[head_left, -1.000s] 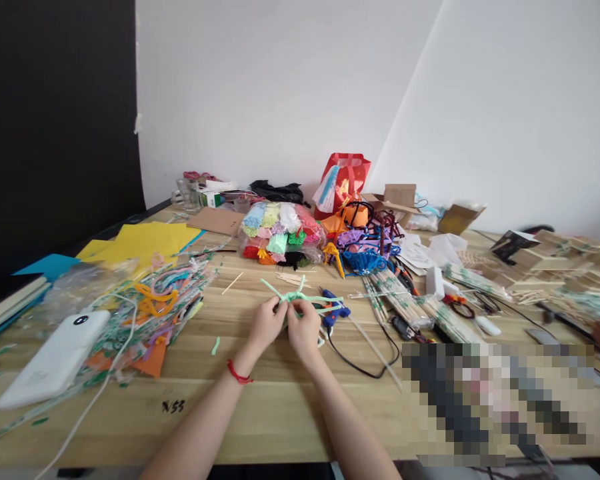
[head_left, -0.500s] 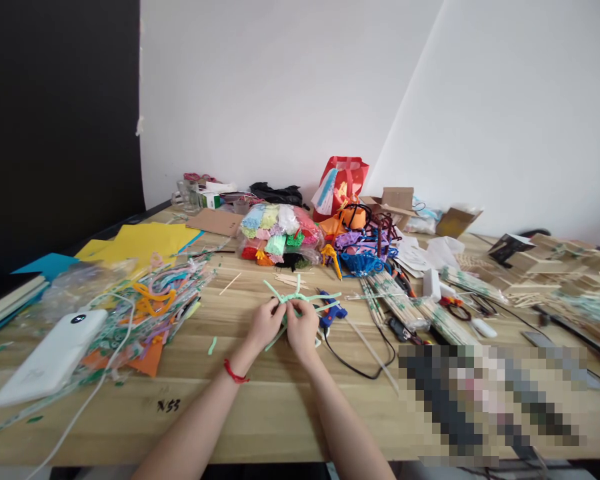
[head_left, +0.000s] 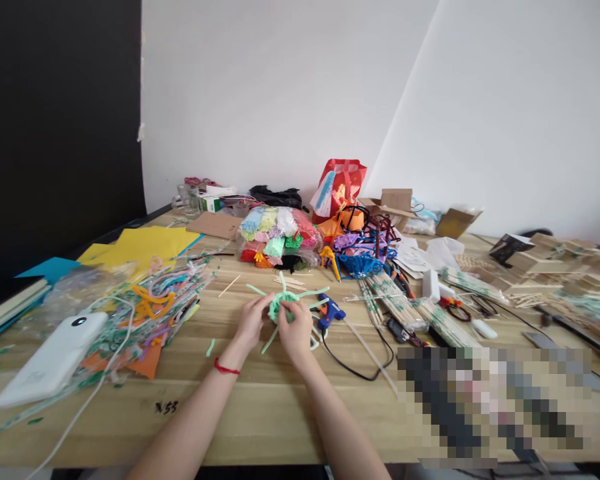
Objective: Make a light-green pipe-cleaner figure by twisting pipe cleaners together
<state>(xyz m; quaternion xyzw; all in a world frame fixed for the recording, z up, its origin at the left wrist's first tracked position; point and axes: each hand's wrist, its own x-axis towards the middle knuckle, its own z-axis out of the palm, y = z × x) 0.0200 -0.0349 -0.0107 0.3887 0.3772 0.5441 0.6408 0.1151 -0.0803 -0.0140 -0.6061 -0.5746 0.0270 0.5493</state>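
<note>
1. Both hands are up over the middle of the wooden table (head_left: 260, 413), working one small thing between them.
2. The left hand (head_left: 253, 319) is pinched on the left side of the green pipe-cleaner piece (head_left: 281, 305), with a red bracelet (head_left: 221, 368) on its wrist.
3. The right hand (head_left: 295, 330) is closed on the piece from the right and from below, fingers curled in tight.
4. The piece itself is held just above the tabletop, a woven mint-green round with loose stems sticking out all around it.
5. Just to the right of the right hand lies a blue glue gun (head_left: 331, 310), and its black cable (head_left: 360, 373) loops across the wood.
6. Writing check: a black hand-drawn mark (head_left: 166, 407) sits on the table near the left forearm. It reads N and then two figures, perhaps 53 or 55.
7. Far left there is a white phone (head_left: 50, 360), lying on a heap of coloured pipe cleaners (head_left: 155, 303).
8. Behind the hands sits a clear bag of coloured craft bits (head_left: 280, 237), and further back a red bag (head_left: 343, 183). No label on either can be read.
9. To the right, bundles of wooden sticks (head_left: 400, 303) lie well apart from the hands.
</note>
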